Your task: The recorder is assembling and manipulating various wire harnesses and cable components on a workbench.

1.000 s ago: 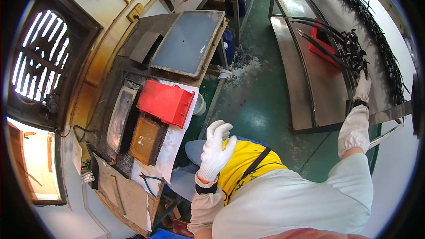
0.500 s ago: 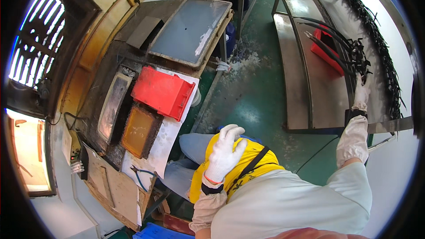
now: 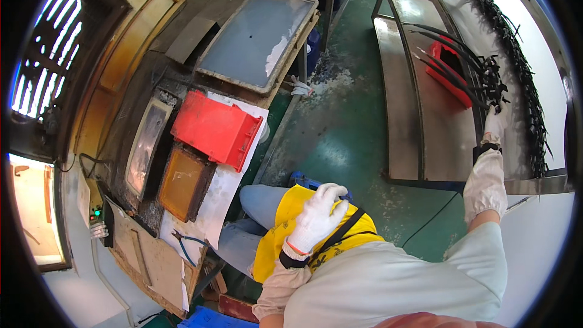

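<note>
My right hand (image 3: 495, 124), in a white glove, reaches far out to the right and is closed on the near end of a bundle of black cables (image 3: 452, 73). Dark tangled ends of the bundle (image 3: 490, 79) rise just beyond the fingers, and the cable tails stretch left across a red bin (image 3: 448, 71). The fingertips are partly hidden by the bundle. Over my yellow apron (image 3: 273, 249), my left hand (image 3: 317, 217) hovers with nothing in it, its gloved fingers loosely bent and apart.
On the left bench are a red plastic bin (image 3: 215, 129), an amber-filled tray (image 3: 182, 183), a narrow metal-lined trough (image 3: 147, 146), a grey-topped panel (image 3: 258, 39) and blue-handled cutters (image 3: 188, 244). A metal rack (image 3: 405, 103) stands at right, beside a long row of black strands (image 3: 527, 79).
The view has turned slightly. My left hand has shifted a little right and its fingers are bent more. My right hand stays on the cable bundle. A green light shows on the box at left.
</note>
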A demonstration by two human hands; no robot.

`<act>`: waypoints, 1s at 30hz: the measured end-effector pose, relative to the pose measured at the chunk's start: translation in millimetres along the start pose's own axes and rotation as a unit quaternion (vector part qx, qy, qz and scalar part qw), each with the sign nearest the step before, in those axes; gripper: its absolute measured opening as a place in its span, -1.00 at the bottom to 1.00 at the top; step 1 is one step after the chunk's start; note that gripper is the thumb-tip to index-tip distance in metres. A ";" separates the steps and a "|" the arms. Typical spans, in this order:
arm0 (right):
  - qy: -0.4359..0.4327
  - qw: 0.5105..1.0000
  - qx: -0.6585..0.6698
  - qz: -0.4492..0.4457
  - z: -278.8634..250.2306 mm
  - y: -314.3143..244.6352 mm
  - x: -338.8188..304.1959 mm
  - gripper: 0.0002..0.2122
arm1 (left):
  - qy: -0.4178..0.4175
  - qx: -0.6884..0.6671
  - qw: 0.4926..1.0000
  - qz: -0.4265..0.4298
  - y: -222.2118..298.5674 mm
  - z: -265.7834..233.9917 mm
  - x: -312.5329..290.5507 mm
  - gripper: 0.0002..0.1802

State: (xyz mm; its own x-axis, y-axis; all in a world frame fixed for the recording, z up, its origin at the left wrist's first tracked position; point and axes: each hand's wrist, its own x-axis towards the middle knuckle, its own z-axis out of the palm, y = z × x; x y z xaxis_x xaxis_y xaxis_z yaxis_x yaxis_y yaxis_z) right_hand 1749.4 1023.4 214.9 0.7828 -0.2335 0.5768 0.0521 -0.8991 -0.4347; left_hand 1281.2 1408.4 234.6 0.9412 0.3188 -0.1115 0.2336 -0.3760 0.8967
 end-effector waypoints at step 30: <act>-0.056 0.988 0.101 0.105 48.9 -26.1 40.7 -0.50 | 0.018 0.028 0.998 -0.045 -2.4 10.5 0.4 -0.71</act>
State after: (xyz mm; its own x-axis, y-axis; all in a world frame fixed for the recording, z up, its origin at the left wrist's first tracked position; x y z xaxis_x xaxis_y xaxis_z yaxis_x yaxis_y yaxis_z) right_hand 1810.2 1055.4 216.0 0.8523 -0.3548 0.3843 -0.0046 -0.7399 -0.6728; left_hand 1283.6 1400.3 227.9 0.9069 0.3841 -0.1733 0.3305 -0.3930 0.8581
